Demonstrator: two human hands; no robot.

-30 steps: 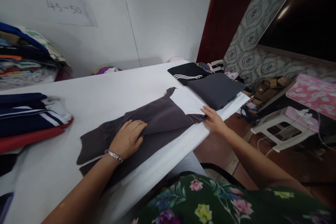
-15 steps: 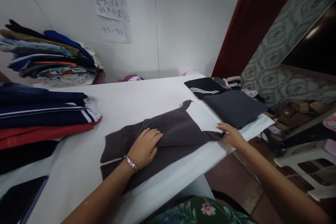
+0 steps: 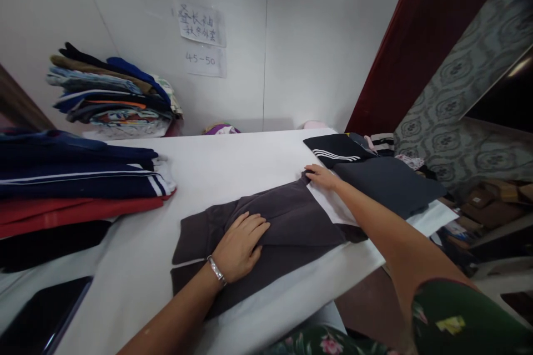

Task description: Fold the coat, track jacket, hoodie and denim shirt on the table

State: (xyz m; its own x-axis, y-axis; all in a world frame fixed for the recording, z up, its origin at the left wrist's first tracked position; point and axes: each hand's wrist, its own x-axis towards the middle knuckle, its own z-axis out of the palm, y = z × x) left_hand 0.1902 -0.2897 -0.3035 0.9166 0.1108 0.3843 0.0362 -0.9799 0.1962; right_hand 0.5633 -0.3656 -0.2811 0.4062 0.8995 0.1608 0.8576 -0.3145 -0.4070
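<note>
A dark brown-grey garment (image 3: 287, 208) lies on the white tabletop, its wide banded end toward the left and two narrow ends at the right. My left hand (image 3: 241, 244) rests flat on its middle, fingers stretched out, with a bracelet at the wrist. At the far narrow end, my right hand (image 3: 320, 176) has its fingers closed on the fabric's corner. My right forearm passes over the near narrow end and partly hides it. A dark grey folded garment (image 3: 387, 180) lies just beyond that forearm.
Folded clothes form a stack (image 3: 120, 94) at the back left and another pile (image 3: 83, 177) in front of it. A black garment with white stripes (image 3: 337, 150) lies at the back right. A dark flat device (image 3: 45, 316) sits at the near left. Boxes (image 3: 491, 199) stand beyond the table's right edge.
My right hand has gone from the near narrow end to the far one, reaching across the garment's right side. My left hand stays flat on the cloth. The view has shifted slightly.
</note>
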